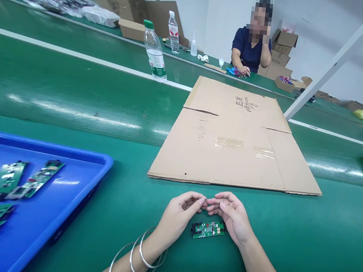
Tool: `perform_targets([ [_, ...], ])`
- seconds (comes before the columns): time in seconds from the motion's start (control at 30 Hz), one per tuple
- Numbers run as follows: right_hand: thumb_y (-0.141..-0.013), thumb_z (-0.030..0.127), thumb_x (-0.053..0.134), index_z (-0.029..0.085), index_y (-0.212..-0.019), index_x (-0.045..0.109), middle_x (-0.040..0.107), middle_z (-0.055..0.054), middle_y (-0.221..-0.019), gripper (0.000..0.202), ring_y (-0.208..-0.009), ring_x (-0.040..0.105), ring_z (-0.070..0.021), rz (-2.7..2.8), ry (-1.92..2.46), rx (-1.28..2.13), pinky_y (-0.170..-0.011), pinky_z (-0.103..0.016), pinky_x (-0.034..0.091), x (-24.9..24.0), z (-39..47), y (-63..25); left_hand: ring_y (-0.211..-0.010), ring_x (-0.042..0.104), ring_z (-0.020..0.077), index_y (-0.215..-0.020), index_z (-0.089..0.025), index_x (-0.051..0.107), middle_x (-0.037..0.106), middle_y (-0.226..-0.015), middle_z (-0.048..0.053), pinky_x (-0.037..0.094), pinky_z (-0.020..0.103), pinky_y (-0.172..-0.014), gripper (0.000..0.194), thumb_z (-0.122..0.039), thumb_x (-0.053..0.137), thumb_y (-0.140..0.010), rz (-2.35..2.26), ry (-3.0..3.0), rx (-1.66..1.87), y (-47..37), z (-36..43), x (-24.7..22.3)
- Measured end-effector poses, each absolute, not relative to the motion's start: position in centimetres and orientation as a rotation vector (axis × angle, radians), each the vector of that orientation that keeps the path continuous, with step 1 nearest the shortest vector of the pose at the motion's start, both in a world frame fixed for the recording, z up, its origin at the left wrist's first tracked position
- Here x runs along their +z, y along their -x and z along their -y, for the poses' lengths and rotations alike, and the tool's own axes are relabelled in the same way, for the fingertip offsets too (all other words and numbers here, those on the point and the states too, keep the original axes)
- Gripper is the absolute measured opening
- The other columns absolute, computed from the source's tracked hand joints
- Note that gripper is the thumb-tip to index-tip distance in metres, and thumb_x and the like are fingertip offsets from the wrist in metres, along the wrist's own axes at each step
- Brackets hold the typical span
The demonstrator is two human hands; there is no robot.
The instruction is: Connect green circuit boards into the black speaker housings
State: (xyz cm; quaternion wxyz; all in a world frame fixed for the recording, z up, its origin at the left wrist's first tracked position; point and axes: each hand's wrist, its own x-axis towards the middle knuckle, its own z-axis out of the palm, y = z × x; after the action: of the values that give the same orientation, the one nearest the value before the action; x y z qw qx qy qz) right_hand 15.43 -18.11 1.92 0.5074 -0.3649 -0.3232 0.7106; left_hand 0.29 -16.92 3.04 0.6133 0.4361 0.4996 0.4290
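Just above a green circuit board, my two hands meet at the fingertips. The board lies flat on the green table, with black parts at its left end and small components on its face. My left hand, with silver bangles on the wrist, has thumb and fingers pinched together. Facing it, my right hand is also curled, thumb against the fingers. Something tiny may sit between the fingertips, too small to name. The right hand's lower edge is close to the board's right end.
A blue tray with several circuit boards stands at the left. Beyond my hands lies a flat cardboard sheet. A water bottle stands behind it, near a slanted white post. Across the bench sits a person.
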Motion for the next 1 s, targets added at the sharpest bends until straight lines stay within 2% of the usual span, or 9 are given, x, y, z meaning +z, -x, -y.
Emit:
perform_targets([
  [0.13,-0.065,0.032,0.074,0.019,-0.083,0.063,0.069,-0.001,-0.078,0.024,-0.068,0.063,-0.0116,0.804,0.913,1.684,-0.064,-0.024,0.050,1.80,18.13,-15.44,-0.059,0.057,0.0136,-0.065,-0.017,0.063,0.063,-0.059,-0.001,0.046,0.024,-0.058,0.018,-0.035,0.062,-0.066,-1.107,-1.003,0.986,-0.08,17.04,2.89],
  [0.27,-0.064,0.031,0.074,0.020,-0.077,0.065,0.067,0.001,-0.076,0.019,-0.065,0.061,-0.0098,0.899,0.963,1.616,-0.063,-0.022,0.050,1.45,18.14,-15.49,-0.046,0.050,0.0111,-0.067,-0.015,0.066,0.055,-0.047,-0.003,0.039,0.024,-0.047,0.028,-0.041,0.057,-0.069,-0.989,-0.998,0.910,0.02,17.23,2.90],
  [0.4,-0.064,0.032,0.074,0.021,-0.073,0.066,0.066,0.001,-0.075,0.017,-0.064,0.059,-0.0092,0.967,0.985,1.584,-0.062,-0.022,0.048,1.31,18.13,-15.52,-0.041,0.046,0.0088,-0.069,-0.015,0.065,0.052,-0.043,-0.004,0.034,0.021,-0.042,0.025,-0.039,0.061,-0.068,-0.916,-1.007,0.835,-0.06,17.31,2.70],
  [0.5,-0.061,0.033,0.076,0.019,-0.066,0.063,0.062,0.003,-0.068,0.019,-0.062,0.056,-0.0076,0.995,1.018,1.575,-0.061,-0.019,0.046,1.36,18.16,-15.55,-0.043,0.047,0.0087,-0.075,-0.016,0.065,0.053,-0.045,-0.006,0.036,0.021,-0.044,0.020,-0.034,0.065,-0.065,-0.919,-1.013,0.844,-0.16,17.40,2.55],
  [0.6,-0.063,0.037,0.074,0.017,-0.060,0.059,0.057,0.005,-0.058,0.025,-0.056,0.052,-0.0064,1.066,1.058,1.601,-0.055,-0.018,0.042,1.43,18.26,-15.59,-0.052,0.053,0.0101,-0.083,-0.018,0.067,0.059,-0.055,-0.004,0.042,0.022,-0.052,0.021,-0.027,0.066,-0.065,-0.898,-1.050,0.860,-0.21,17.54,2.59],
  [0.7,-0.067,0.043,0.069,0.016,-0.056,0.056,0.056,0.003,-0.054,0.032,-0.051,0.050,-0.0071,1.121,1.055,1.640,-0.051,-0.019,0.040,1.53,18.38,-15.63,-0.062,0.057,0.0122,-0.079,-0.019,0.072,0.066,-0.067,0.000,0.045,0.023,-0.060,0.014,-0.023,0.064,-0.068,-0.885,-1.158,0.853,-0.10,17.57,2.74],
  [1.0,-0.069,0.044,0.066,0.016,-0.048,0.052,0.053,0.002,-0.051,0.038,-0.052,0.052,-0.0100,1.233,1.016,1.667,-0.047,-0.021,0.037,1.88,18.48,-15.77,-0.063,0.060,0.0144,-0.074,-0.018,0.073,0.069,-0.065,0.002,0.045,0.023,-0.060,0.014,-0.024,0.061,-0.073,-0.854,-1.297,0.813,0.20,17.42,2.39],
])
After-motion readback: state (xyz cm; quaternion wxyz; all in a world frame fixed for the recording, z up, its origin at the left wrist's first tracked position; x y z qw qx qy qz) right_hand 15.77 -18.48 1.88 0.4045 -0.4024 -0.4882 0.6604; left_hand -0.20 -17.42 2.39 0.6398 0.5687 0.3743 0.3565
